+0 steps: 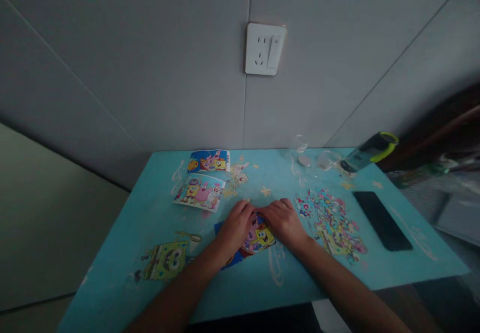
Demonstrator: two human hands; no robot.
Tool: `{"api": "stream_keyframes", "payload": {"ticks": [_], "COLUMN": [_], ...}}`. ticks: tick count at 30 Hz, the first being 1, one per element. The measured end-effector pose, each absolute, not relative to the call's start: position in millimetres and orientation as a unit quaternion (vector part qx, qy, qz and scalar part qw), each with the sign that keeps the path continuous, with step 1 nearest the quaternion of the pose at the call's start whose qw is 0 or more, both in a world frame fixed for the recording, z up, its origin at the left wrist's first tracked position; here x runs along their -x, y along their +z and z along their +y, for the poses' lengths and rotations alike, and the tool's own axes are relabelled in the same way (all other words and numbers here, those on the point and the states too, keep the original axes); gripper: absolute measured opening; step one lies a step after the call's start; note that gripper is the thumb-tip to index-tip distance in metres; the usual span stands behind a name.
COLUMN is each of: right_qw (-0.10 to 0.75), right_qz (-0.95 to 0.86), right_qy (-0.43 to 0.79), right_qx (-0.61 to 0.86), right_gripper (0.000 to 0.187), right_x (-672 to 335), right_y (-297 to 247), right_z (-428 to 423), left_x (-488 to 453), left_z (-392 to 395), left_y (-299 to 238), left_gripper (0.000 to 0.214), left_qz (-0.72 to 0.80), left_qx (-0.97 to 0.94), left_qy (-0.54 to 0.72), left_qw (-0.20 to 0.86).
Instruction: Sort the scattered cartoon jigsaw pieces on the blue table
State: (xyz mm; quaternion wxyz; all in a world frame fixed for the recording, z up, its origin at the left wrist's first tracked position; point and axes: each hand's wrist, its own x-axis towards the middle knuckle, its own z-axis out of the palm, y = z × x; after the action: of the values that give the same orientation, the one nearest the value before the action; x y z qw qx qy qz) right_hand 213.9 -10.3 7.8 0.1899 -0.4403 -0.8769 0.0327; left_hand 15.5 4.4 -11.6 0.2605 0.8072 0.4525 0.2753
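Note:
A partly assembled jigsaw puzzle (262, 238) with a yellow cartoon character on a blue ground lies on the table in front of me. My left hand (237, 224) rests over its upper left part, fingers curled and closed at the top edge. From the other side, my right hand (283, 221) meets it at the same edge, its fingertips pressed together there. The hands nearly touch, and any piece between the fingertips is hidden. To the right, many small loose jigsaw pieces (330, 213) are spread in a heap.
Two printed picture sheets, one nearer (200, 191) and one farther (210, 161), lie at the back left. A black phone-like slab (382, 220) lies right of the pieces. A bottle (362, 155) and a round lid (304, 160) stand near the wall. The blue table (127, 228) has printed cartoons.

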Motion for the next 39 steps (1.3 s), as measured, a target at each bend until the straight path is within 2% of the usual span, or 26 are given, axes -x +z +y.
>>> {"api": "stream_keyframes", "payload": {"ticks": [7,10,17,22,28,39], "right_qw": [0.251,0.288,0.414,0.411,0.416,0.441], "right_qz": [-0.889,-0.871,-0.705,-0.717,-0.736,-0.695], "right_qy": [-0.009,0.034,0.17,0.232,0.249,0.253], "right_qx": [0.382,0.396,0.551,0.513,0.472,0.508], "right_gripper": [0.015,0.012,0.006,0.008,0.009,0.009], "right_x": [-218,-221,-230,-225,-213,-193], "right_y": [5,-2,-8,-7,-5,-11], "right_z": [-18,-16,-5,-2,-2,5], "left_x": [-15,-14,-14,-16,-17,-14], "left_z": [3,3,2,3,8,15], "left_y": [-11,-13,-15,-18,-20,-17], "left_gripper": [0.016,0.014,0.012,0.014,0.012,0.02], "left_qz": [0.425,0.424,0.421,0.429,0.449,0.449], "left_qx": [-0.809,-0.802,-0.804,-0.786,-0.739,-0.687], "left_qy": [0.296,0.309,0.307,0.328,0.367,0.401], "left_qw": [0.277,0.287,0.286,0.3,0.343,0.407]}}
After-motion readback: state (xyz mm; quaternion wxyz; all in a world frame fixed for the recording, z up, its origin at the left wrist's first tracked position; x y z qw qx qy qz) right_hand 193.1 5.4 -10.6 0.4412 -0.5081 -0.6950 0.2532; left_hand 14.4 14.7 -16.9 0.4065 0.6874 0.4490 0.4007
